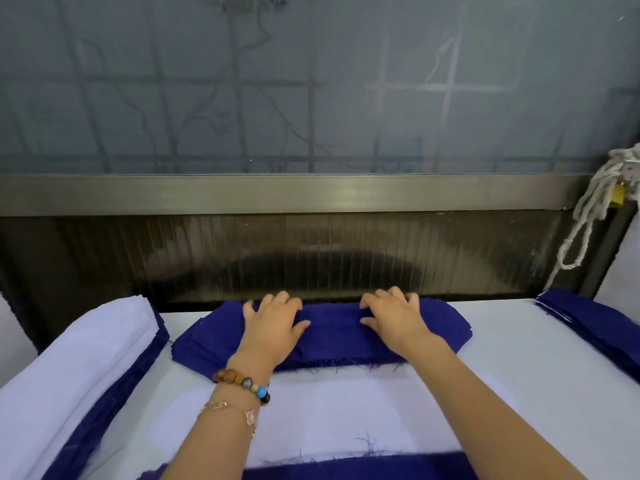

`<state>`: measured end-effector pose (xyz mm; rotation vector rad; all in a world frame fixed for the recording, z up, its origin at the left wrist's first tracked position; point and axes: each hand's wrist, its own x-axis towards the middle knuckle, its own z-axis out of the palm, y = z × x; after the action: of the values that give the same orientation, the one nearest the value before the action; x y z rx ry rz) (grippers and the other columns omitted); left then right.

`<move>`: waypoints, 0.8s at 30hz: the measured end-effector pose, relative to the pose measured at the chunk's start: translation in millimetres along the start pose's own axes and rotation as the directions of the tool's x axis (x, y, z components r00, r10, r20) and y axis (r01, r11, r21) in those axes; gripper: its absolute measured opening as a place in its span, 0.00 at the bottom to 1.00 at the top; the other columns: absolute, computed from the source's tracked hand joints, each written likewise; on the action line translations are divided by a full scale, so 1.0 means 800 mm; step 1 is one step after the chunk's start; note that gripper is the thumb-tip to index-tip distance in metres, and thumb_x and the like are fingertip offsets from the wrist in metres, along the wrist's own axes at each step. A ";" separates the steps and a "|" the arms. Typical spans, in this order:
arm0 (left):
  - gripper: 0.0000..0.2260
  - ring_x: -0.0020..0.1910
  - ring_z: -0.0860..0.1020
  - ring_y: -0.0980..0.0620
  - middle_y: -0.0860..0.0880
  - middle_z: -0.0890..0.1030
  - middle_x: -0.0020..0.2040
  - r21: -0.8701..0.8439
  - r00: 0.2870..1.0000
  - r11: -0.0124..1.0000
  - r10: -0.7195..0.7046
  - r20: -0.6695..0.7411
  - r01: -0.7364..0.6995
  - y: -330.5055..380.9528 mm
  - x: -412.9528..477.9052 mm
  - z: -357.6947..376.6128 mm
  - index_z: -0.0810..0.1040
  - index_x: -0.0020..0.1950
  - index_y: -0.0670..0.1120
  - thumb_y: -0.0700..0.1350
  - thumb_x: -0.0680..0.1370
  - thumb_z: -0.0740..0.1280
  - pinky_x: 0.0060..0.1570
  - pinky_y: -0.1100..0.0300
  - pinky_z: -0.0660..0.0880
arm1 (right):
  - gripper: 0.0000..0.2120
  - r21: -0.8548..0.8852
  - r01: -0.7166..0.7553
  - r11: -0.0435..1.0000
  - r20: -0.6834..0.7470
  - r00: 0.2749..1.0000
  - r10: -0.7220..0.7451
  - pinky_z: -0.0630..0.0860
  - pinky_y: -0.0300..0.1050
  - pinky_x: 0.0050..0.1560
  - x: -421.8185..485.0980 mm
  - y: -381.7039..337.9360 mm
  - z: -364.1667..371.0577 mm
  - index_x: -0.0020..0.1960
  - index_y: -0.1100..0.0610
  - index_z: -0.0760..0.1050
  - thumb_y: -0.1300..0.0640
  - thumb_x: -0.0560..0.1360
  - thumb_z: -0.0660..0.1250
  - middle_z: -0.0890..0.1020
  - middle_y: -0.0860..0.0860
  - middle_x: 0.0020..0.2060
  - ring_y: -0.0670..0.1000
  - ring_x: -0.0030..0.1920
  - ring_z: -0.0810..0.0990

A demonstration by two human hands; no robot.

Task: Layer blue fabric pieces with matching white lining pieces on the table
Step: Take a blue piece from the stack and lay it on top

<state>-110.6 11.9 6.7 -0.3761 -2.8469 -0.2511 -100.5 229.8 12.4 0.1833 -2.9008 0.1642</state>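
Two hands lie on a stack of blue fabric pieces [322, 341] at the far edge of the counter [540, 362]. The left hand [273, 323] is released: it rests flat on the stack with fingers spread, and its fingertips reach the far edge of the cloth. The right hand [394, 317] has its fingers bent at the knuckles, with the tips on the fabric near the same far edge; I cannot tell if it pinches a layer or only presses. The left wrist carries a beaded bracelet [242, 381] and a thin chain bracelet [228, 408].

Under the forearms, nearer to the person, a white lining piece [329, 410] lies flat on a blue piece [346, 469], which shows at the near border. To the left is a pile of white lining [69, 358] with blue edges below it. To the right, well apart, is another blue pile [595, 323].

Behind the counter stand a dark ribbed panel [311, 258], a metal bar [294, 194] and a grey wall [311, 81] with chalk lines. A white rope [588, 216] hangs at the right.
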 end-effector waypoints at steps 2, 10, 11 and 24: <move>0.16 0.63 0.68 0.52 0.54 0.71 0.60 0.063 0.998 0.998 -0.004 0.063 0.000 -0.020 0.003 -0.012 0.72 0.64 0.55 0.60 0.80 0.57 0.69 0.43 0.56 | 0.11 -0.058 -0.016 0.998 0.099 0.995 0.022 0.59 0.55 0.67 0.002 0.026 -0.018 0.62 0.49 0.71 0.52 0.80 0.61 0.75 0.50 0.61 0.54 0.63 0.67; 0.12 0.64 0.69 0.51 0.54 0.73 0.62 0.075 0.984 0.991 -0.121 0.133 0.112 -0.113 -0.018 -0.050 0.72 0.64 0.57 0.55 0.81 0.59 0.65 0.47 0.62 | 0.11 -0.171 -0.297 0.939 0.205 0.922 0.329 0.61 0.53 0.66 -0.015 0.118 -0.040 0.61 0.50 0.70 0.51 0.79 0.60 0.74 0.51 0.63 0.55 0.66 0.66; 0.11 0.63 0.70 0.51 0.54 0.75 0.61 0.044 0.987 0.990 -0.134 0.084 0.131 -0.114 -0.024 -0.054 0.74 0.62 0.56 0.53 0.81 0.60 0.63 0.48 0.63 | 0.12 -0.131 -0.332 0.934 0.186 0.917 0.352 0.62 0.53 0.66 -0.020 0.123 -0.039 0.61 0.50 0.70 0.50 0.79 0.59 0.74 0.51 0.63 0.55 0.66 0.66; 0.08 0.51 0.78 0.45 0.46 0.82 0.50 -0.504 0.916 0.847 -0.324 -0.236 0.170 -0.085 -0.107 -0.111 0.79 0.55 0.43 0.44 0.80 0.65 0.52 0.51 0.76 | 0.02 0.745 -0.268 0.611 -0.070 0.879 0.471 0.75 0.47 0.46 -0.102 0.115 -0.075 0.48 0.57 0.74 0.59 0.78 0.64 0.80 0.53 0.43 0.54 0.46 0.79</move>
<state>-28.6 -91.0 58.5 -0.0353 -2.4804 -0.9837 -21.1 336.6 42.1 -0.3163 -2.3962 1.3086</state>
